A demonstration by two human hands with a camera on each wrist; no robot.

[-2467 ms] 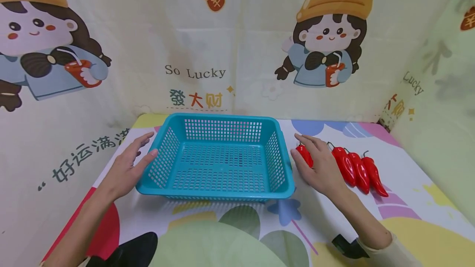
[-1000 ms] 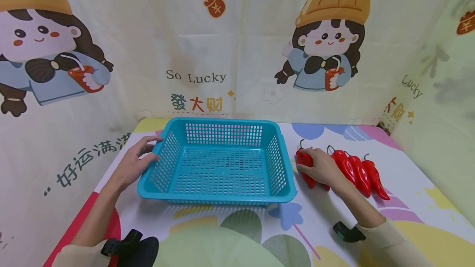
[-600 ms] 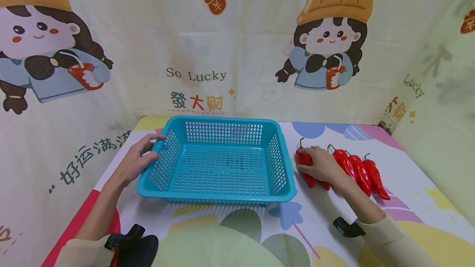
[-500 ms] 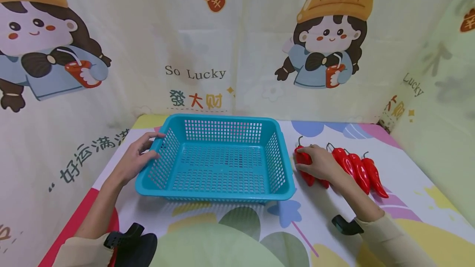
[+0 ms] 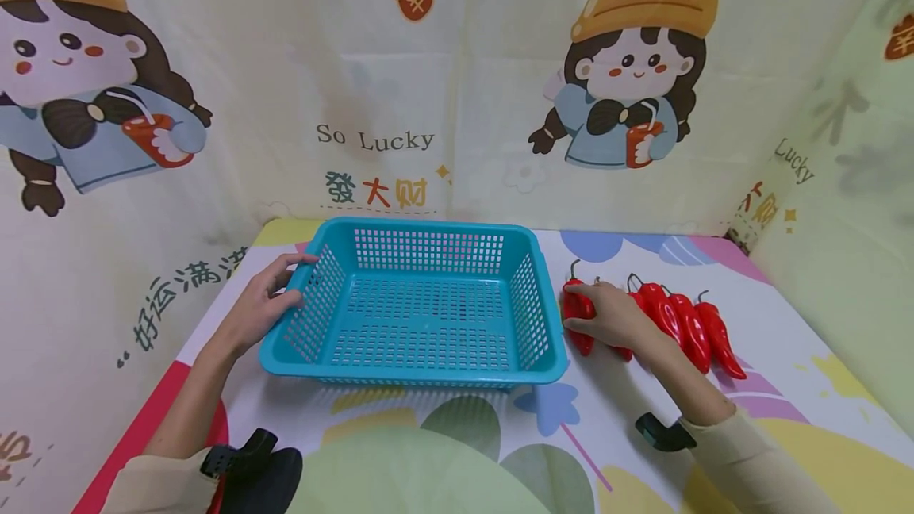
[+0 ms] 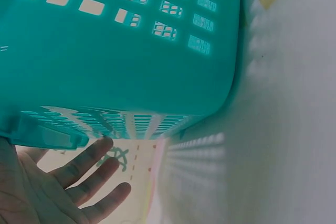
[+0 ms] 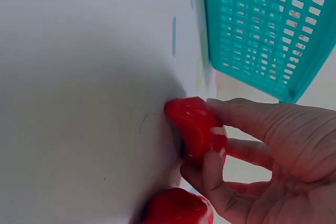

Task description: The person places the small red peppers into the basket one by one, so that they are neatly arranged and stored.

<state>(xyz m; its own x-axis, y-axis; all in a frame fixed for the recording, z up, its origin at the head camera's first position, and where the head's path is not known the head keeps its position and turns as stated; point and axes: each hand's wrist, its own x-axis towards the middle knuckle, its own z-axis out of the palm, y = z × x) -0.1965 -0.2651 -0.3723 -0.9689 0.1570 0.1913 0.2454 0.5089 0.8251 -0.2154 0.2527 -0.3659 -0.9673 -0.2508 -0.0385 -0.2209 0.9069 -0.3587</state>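
Observation:
A red chili pepper (image 5: 577,316) with a curved dark stem lies just right of the blue-green plastic basket (image 5: 421,379). My right hand (image 5: 620,316) pinches this pepper (image 7: 194,127) between thumb and fingers; in the right wrist view it is close to the table surface. Another red pepper (image 5: 624,353) is mostly hidden under that hand. My left hand (image 5: 253,312) touches the basket's left rim with thumb and index finger. In the left wrist view, the other fingers (image 6: 92,187) of that hand spread fairly straight outside the basket wall (image 6: 115,72). Nothing lies inside the basket.
Several more red peppers (image 5: 691,335) lie side by side to the right of my right hand. A patterned cloth (image 5: 457,466) covers the table. A printed backdrop (image 5: 485,86) stands behind and at both sides. A black object (image 5: 267,482) is near my left wrist.
My right hand has come down onto the leftmost pepper, grasped it and shifted it slightly left toward the basket. My left hand has moved in to the basket's left rim.

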